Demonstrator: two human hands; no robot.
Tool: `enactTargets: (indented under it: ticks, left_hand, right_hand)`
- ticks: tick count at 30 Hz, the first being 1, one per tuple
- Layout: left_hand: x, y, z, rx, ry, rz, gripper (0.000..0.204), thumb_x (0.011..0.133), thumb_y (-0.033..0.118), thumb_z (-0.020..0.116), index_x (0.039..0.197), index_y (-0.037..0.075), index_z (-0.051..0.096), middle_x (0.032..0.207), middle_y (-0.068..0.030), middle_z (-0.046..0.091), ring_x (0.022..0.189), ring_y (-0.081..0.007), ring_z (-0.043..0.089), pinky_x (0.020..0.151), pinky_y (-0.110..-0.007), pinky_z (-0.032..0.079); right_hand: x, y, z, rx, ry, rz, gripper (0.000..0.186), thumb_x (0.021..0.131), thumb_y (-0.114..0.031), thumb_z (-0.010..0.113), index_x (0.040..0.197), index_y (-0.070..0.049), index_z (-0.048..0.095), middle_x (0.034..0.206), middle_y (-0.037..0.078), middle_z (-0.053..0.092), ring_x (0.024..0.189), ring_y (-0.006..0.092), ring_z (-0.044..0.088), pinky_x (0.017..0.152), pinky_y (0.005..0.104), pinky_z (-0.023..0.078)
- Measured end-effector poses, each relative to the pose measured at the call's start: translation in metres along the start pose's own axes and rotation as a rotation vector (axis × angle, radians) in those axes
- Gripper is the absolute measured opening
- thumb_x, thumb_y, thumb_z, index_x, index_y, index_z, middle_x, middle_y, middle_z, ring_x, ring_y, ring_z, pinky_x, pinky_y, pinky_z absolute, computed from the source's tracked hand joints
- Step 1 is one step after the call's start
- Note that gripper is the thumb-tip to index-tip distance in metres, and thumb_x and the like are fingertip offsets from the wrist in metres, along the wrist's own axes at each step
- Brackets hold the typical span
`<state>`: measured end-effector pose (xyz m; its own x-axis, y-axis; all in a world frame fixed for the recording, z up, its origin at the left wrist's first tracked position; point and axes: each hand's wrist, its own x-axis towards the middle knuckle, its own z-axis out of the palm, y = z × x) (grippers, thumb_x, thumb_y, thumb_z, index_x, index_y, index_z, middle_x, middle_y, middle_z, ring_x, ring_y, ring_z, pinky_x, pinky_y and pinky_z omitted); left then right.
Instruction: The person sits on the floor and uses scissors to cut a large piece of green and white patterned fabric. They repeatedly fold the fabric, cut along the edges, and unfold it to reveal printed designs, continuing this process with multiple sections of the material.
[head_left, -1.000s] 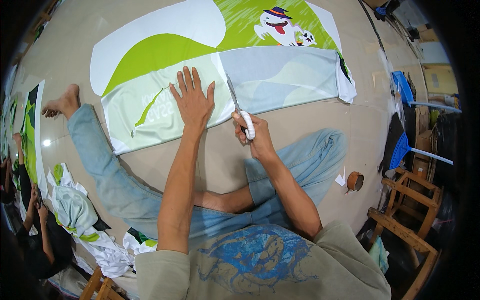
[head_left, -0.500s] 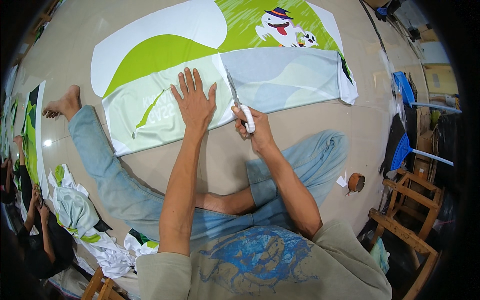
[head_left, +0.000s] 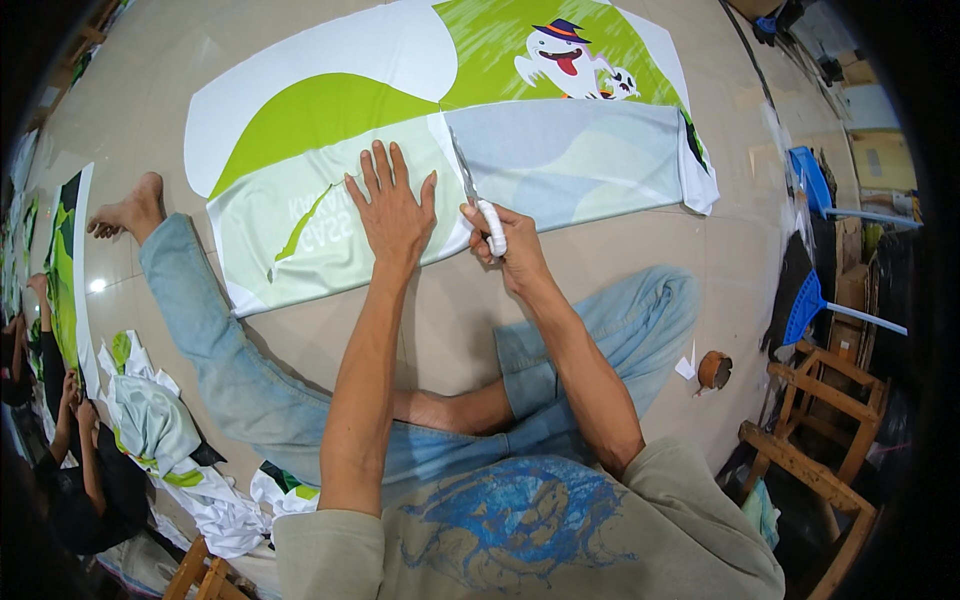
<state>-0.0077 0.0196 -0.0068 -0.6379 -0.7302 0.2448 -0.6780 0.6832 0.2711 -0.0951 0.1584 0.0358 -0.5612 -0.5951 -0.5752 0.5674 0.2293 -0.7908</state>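
A wide piece of printed fabric (head_left: 340, 110), green and white with a cartoon ghost in a hat, lies on the tiled floor. Its near part is folded over, so the paler reverse side faces up. My left hand (head_left: 394, 215) presses flat on this pale layer, fingers spread. Close to its right, my right hand (head_left: 515, 245) grips scissors (head_left: 492, 226) with white-wrapped handles. Their blades point away from me along the white strip where the pale green and grey-blue areas meet, and look nearly closed. A slit in the pale layer, left of my left hand, shows bright green.
A brown ring-shaped roll (head_left: 714, 370) and a white scrap (head_left: 686, 364) lie beyond my right knee. Blue dustpans (head_left: 803, 305) and wooden stools (head_left: 820, 470) line the right side. Crumpled fabric (head_left: 155, 420) lies at the left, near another person's arms (head_left: 92, 450).
The scissor blades have come closer together, and my right hand has turned slightly around the handles. My left hand stays flat on the fabric.
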Motion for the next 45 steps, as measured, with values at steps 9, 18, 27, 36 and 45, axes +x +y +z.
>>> enactTargets:
  ticks: [9,18,27,36,45]
  left_hand:
    - [0.001,0.001,-0.001,-0.014,-0.011,-0.006,0.068,0.101,0.047,0.045,0.151,0.001,0.037,0.16,-0.0178,0.03,0.149,-0.0356,0.021,0.12,-0.059,0.011]
    - [0.002,0.0,-0.003,-0.001,-0.018,-0.011,0.067,0.101,0.045,0.046,0.151,0.001,0.036,0.16,-0.0178,0.029,0.15,-0.0356,0.02,0.12,-0.059,0.011]
    - [0.002,0.0,-0.003,-0.036,-0.016,-0.005,0.069,0.1,0.045,0.047,0.152,0.001,0.034,0.16,-0.0176,0.028,0.15,-0.0354,0.019,0.12,-0.059,0.01]
    - [0.023,-0.027,-0.001,0.008,0.022,0.003,0.073,0.1,0.051,0.045,0.154,0.003,0.032,0.162,-0.0181,0.023,0.151,-0.0371,0.014,0.12,-0.059,0.007]
    - [0.047,-0.154,-0.006,0.091,-0.119,0.001,0.075,0.101,0.054,0.044,0.158,0.009,0.024,0.164,-0.0161,0.02,0.152,-0.037,0.013,0.12,-0.059,0.007]
  right_hand:
    - [0.022,-0.012,0.01,-0.04,0.007,-0.045,0.042,0.082,-0.031,0.084,0.107,0.0,0.072,0.061,0.001,0.059,0.049,0.0053,0.05,0.044,0.0211,0.037]
    - [0.027,-0.024,0.015,0.007,-0.004,-0.016,0.044,0.08,-0.03,0.085,0.109,0.0,0.072,0.063,0.001,0.059,0.048,0.0048,0.049,0.044,0.0201,0.037]
    - [0.054,-0.03,0.02,-0.056,-0.03,-0.051,0.04,0.082,-0.029,0.083,0.108,0.001,0.072,0.063,0.001,0.059,0.047,0.0052,0.049,0.044,0.0213,0.037]
    - [0.009,-0.039,-0.013,-0.128,-0.049,-0.089,0.042,0.088,-0.031,0.077,0.116,-0.002,0.066,0.078,0.007,0.067,0.062,0.0119,0.058,0.057,0.0246,0.045]
    - [-0.007,-0.039,-0.114,-1.141,0.463,-0.633,0.053,0.082,-0.021,0.073,0.13,-0.007,0.059,0.1,0.021,0.071,0.097,0.0391,0.068,0.085,0.0444,0.052]
